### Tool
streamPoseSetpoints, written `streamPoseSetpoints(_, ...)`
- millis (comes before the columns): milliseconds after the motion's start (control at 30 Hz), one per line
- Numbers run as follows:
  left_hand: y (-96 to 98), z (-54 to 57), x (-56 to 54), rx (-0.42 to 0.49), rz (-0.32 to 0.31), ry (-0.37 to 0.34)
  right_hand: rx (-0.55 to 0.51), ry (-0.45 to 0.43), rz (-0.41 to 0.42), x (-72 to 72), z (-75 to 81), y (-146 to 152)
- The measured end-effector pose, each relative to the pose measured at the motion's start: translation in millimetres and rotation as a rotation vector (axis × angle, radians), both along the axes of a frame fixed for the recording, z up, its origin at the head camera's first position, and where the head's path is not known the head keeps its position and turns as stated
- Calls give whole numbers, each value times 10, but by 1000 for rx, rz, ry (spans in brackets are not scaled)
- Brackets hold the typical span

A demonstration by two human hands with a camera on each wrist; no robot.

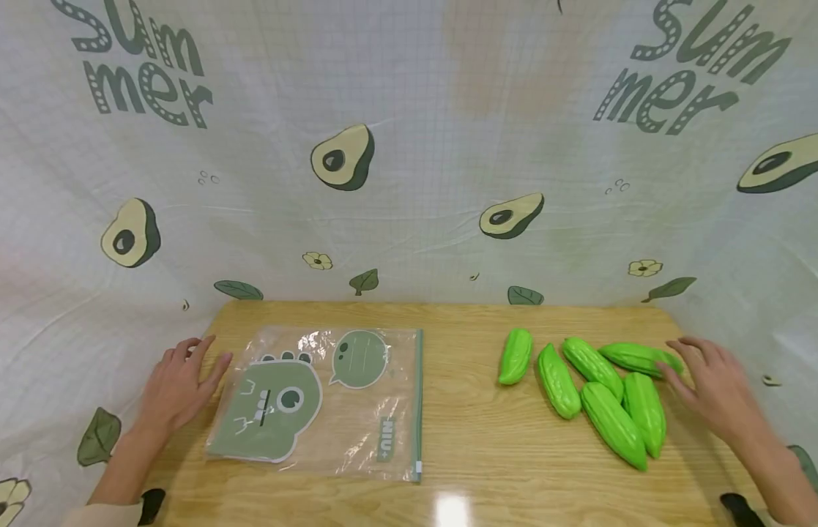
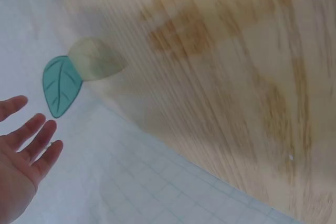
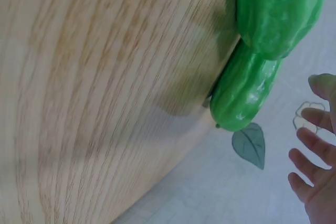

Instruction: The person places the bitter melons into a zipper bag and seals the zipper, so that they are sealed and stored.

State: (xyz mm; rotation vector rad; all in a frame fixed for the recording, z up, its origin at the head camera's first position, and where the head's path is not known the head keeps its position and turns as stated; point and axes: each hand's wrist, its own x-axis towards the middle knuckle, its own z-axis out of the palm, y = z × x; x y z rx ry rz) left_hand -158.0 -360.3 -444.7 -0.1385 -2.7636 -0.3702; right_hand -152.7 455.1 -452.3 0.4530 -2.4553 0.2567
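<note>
My left hand (image 1: 178, 384) is beside the left edge of a clear zip bag (image 1: 356, 439), its fingers spread and holding nothing. The bag lies flat, with a green one-eyed monster print and a green slider strip along its right side. At the right, my right hand (image 1: 718, 388) hovers by a group of several glossy green ridged vegetables (image 1: 613, 424), shaped like bitter melons. Its thumb overlaps the end of the rearmost melon (image 1: 636, 357) in the head view. The right wrist view shows the right hand (image 3: 320, 166) with loosely bent fingers, apart from two melons (image 3: 247, 87).
The light wooden table (image 1: 468, 439) runs between the bag and the melons. A white cloth (image 1: 422, 241) printed with avocados, leaves and lettering hangs behind it and along both sides. One melon (image 1: 516, 356) lies a little left of the others.
</note>
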Motion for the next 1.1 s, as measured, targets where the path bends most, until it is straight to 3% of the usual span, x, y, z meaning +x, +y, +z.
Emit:
streamPoseSetpoints(333, 197, 84, 31, -1, -8, 35, -16, 69, 72, 2, 63, -137)
streamPoseSetpoints(600, 341, 155, 77, 19, -16, 39, -17, 56, 81, 34, 100, -239)
streamPoseSetpoints(1100, 680, 278, 157, 77, -43, -51, -16, 78, 128, 56, 182, -534)
